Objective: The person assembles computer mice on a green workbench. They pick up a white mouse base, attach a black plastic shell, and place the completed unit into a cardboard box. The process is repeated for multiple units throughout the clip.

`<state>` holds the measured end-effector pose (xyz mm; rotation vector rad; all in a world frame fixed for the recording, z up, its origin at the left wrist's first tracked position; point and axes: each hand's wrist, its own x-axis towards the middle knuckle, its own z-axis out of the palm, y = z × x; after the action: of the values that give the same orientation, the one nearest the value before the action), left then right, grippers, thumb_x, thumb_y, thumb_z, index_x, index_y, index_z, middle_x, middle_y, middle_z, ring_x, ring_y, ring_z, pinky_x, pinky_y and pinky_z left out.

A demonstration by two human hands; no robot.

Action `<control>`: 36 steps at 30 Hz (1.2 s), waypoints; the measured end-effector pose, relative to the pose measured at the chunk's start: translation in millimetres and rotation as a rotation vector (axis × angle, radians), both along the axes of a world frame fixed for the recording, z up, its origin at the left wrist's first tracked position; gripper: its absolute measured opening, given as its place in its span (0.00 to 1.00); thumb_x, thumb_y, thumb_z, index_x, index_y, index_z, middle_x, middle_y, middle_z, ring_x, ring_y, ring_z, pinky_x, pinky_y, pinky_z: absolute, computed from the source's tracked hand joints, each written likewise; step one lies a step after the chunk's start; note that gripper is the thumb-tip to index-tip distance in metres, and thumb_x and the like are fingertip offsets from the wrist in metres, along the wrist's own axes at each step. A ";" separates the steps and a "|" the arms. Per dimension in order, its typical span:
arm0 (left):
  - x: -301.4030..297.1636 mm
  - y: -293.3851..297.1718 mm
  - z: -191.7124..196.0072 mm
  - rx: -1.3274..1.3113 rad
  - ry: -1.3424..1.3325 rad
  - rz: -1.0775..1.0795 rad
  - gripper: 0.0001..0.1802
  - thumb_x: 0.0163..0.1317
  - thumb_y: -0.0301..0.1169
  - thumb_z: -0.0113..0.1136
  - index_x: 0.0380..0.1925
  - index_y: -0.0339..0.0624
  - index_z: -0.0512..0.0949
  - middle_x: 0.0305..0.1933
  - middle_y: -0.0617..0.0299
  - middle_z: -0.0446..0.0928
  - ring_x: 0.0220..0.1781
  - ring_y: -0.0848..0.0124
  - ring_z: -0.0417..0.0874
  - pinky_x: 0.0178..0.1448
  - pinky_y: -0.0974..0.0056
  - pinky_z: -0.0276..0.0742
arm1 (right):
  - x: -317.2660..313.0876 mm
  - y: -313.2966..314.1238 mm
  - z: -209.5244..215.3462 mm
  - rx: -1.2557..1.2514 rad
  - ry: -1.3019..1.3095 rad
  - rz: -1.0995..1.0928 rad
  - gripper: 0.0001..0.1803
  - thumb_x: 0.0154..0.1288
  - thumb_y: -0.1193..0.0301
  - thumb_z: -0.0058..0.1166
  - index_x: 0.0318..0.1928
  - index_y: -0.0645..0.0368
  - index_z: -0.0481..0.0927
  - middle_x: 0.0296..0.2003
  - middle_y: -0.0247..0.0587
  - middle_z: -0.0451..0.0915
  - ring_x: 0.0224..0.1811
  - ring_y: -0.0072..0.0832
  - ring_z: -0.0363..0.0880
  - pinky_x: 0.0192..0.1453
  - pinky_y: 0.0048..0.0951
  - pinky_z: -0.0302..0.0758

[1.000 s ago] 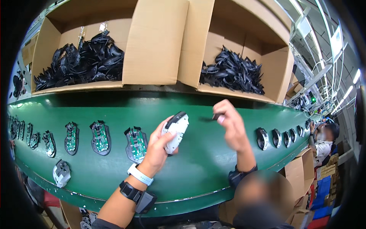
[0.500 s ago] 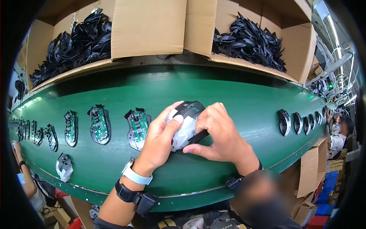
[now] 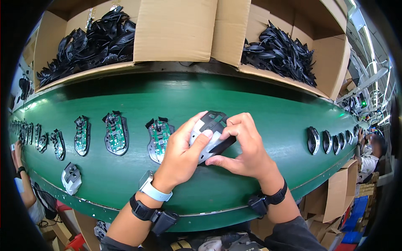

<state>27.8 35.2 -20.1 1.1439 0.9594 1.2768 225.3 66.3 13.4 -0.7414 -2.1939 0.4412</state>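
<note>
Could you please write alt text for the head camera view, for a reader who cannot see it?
Two bare hands, left hand and right hand, hold a grey and black computer mouse shell over a green conveyor belt. Mouse circuit boards lie along the belt, and cardboard boxes of black plastic parts stand behind it.

A matt grey and black plastic shell (image 3: 209,133) is gripped by both hands. The belt (image 3: 259,108) is seen as smooth green rubber with a dull sheen. Matt brown cardboard forms the boxes (image 3: 176,29); glossy black plastic parts (image 3: 278,52) are heaped inside.
</note>
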 end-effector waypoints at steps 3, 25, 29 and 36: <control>-0.3 0.0 1.2 0.048 0.038 -0.033 0.25 0.77 0.34 0.61 0.67 0.31 0.76 0.56 0.53 0.85 0.55 0.71 0.84 0.62 0.64 0.79 | -0.4 1.1 -3.7 0.010 0.056 -0.027 0.42 0.40 0.54 0.88 0.52 0.59 0.77 0.47 0.48 0.75 0.51 0.46 0.74 0.56 0.45 0.76; -15.6 -10.2 9.3 -0.146 -0.574 -0.266 0.43 0.54 0.39 0.85 0.66 0.33 0.74 0.62 0.57 0.83 0.65 0.66 0.84 0.70 0.57 0.79 | 0.1 -15.1 9.5 -0.313 0.516 0.136 0.50 0.51 0.64 0.85 0.71 0.65 0.69 0.63 0.54 0.79 0.66 0.40 0.81 0.72 0.38 0.76; -18.7 -13.7 15.2 -0.171 -0.525 -0.214 0.48 0.47 0.43 0.89 0.65 0.34 0.76 0.61 0.58 0.84 0.61 0.65 0.86 0.69 0.57 0.81 | 1.7 -21.7 20.0 -0.235 0.439 0.087 0.46 0.52 0.62 0.85 0.67 0.66 0.74 0.61 0.53 0.83 0.62 0.40 0.86 0.67 0.37 0.81; -16.5 -16.3 19.9 -0.183 -0.494 -0.206 0.54 0.38 0.46 0.91 0.65 0.34 0.76 0.61 0.59 0.84 0.62 0.65 0.86 0.68 0.57 0.83 | 1.5 -24.0 24.9 -0.221 0.504 0.182 0.45 0.52 0.66 0.86 0.67 0.64 0.73 0.61 0.56 0.82 0.69 0.47 0.82 0.70 0.42 0.80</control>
<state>11.4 18.9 -0.2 0.7139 0.5597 1.1975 226.9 42.3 38.3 -0.4765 -1.7562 0.8729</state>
